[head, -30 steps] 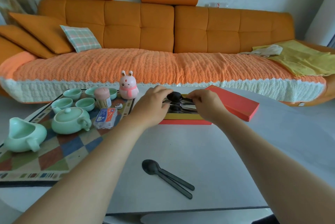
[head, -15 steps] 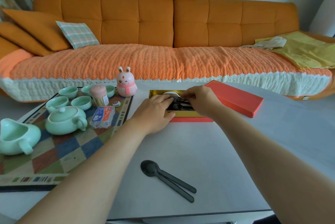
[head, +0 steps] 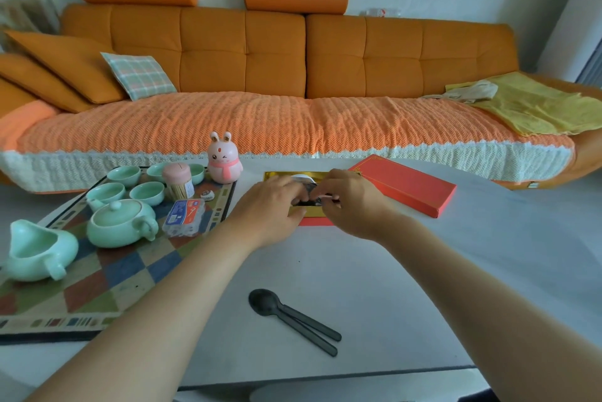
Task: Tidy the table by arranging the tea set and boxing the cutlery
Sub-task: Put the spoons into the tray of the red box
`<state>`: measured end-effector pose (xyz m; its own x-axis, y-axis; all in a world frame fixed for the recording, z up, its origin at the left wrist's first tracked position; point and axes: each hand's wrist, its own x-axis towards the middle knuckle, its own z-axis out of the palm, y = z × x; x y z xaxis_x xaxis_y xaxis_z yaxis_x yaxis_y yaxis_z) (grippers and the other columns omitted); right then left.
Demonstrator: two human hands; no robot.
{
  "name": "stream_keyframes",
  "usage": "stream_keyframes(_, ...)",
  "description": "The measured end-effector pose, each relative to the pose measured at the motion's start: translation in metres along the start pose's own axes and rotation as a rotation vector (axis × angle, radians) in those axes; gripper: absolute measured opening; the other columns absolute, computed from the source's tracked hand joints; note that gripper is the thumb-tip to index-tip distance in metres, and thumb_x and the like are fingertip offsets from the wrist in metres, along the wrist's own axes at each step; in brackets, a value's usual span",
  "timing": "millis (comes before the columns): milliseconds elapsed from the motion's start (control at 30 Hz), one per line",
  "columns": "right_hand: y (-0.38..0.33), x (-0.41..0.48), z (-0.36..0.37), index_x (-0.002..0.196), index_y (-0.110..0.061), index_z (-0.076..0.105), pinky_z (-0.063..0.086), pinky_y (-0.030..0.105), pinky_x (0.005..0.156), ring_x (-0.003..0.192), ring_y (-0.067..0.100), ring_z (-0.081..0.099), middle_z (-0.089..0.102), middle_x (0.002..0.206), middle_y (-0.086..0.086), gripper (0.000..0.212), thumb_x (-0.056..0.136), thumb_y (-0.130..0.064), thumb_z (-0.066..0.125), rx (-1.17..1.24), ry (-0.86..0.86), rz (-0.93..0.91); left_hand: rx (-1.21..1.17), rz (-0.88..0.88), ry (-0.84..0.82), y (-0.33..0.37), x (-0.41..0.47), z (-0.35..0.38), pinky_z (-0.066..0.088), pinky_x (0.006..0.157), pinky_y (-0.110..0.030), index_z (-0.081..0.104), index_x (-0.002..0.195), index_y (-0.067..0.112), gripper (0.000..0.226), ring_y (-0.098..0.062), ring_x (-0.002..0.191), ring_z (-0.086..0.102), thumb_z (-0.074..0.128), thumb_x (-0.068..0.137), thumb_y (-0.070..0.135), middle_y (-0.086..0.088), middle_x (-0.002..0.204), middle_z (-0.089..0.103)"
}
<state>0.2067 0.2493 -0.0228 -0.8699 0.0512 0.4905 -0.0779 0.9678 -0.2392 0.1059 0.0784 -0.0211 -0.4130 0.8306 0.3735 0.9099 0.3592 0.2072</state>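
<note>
Head view: black spoon [head: 265,303], bowl far-left, handle near-right

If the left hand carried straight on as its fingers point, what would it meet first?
Probably the dark cutlery in the gold-lined box, just ahead of the left hand; depth is unclear.

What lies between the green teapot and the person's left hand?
In the head view, a small blue-and-red labelled packet lies on the checked mat between the teapot and left hand.
</note>
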Motion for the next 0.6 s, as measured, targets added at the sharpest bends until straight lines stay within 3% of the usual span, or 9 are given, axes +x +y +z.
stream_keyframes(67,-0.020,-0.007,-0.009,0.092,-0.026,0.075,0.043,0.022,0.063,0.072,0.006,0.055,0.065,0.089,-0.010,0.023,0.085,-0.017,0.055,0.059,-0.124,0.010,-0.082,-0.071,-0.102,0.005,-0.011,-0.010,0.040,0.066,-0.026,0.063,0.102,0.023,0.012,-0.016,0.091,0.056,0.054,0.095,0.028,0.012,0.100,0.054)
stream_keyframes(167,-0.045,-0.018,-0.014,0.086,-0.028,0.073,0.045,0.021,0.067,0.076,0.000,0.059,0.068,0.086,-0.015,0.015,0.085,-0.039,0.063,0.166,-0.436,0.077,-0.122,-0.140,-0.275,0.005,-0.027,-0.020,0.044,0.067,-0.026,0.062,0.096,0.031,0.008,-0.009,0.087,0.057,0.056,0.093,0.028,0.014,0.095,0.057)
stream_keyframes(233,-0.058,-0.024,-0.015,0.086,-0.031,0.071,0.052,0.028,0.075,0.083,0.002,0.061,0.067,0.088,-0.015,0.031,0.078,-0.060,0.066,0.206,-0.591,0.117,-0.153,-0.184,-0.387,0.003,-0.037,-0.026,0.042,0.067,-0.023,0.062,0.092,0.038,0.008,-0.003,0.085,0.056,0.059,0.089,0.032,0.017,0.094,0.058)
stream_keyframes(333,-0.077,-0.031,-0.016,0.093,-0.033,0.067,0.051,0.032,0.084,0.092,0.005,0.058,0.061,0.097,-0.017,0.045,0.069,-0.070,0.069,0.170,-0.750,0.100,-0.212,-0.207,-0.521,-0.001,-0.053,-0.032,0.046,0.072,-0.023,0.063,0.091,0.042,0.008,-0.002,0.088,0.057,0.063,0.083,0.041,0.018,0.094,0.059)
stream_keyframes(500,-0.087,-0.035,-0.007,0.102,-0.035,0.064,0.045,0.028,0.082,0.092,0.003,0.052,0.056,0.100,-0.019,0.051,0.066,-0.071,0.073,0.040,-0.820,0.031,-0.221,-0.201,-0.657,-0.003,-0.067,-0.040,0.052,0.080,-0.026,0.064,0.107,0.044,0.043,-0.003,0.092,0.057,0.077,0.068,0.054,0.019,0.100,0.059)
stream_keyframes(600,-0.081,-0.032,-0.006,0.098,-0.031,0.068,0.044,0.024,0.078,0.090,0.002,0.054,0.060,0.098,-0.018,0.038,0.074,-0.060,0.074,0.084,-0.770,0.081,-0.196,-0.190,-0.638,-0.004,-0.067,-0.038,0.054,0.080,-0.027,0.067,0.103,0.046,0.033,-0.002,0.091,0.058,0.077,0.072,0.045,0.020,0.101,0.058)
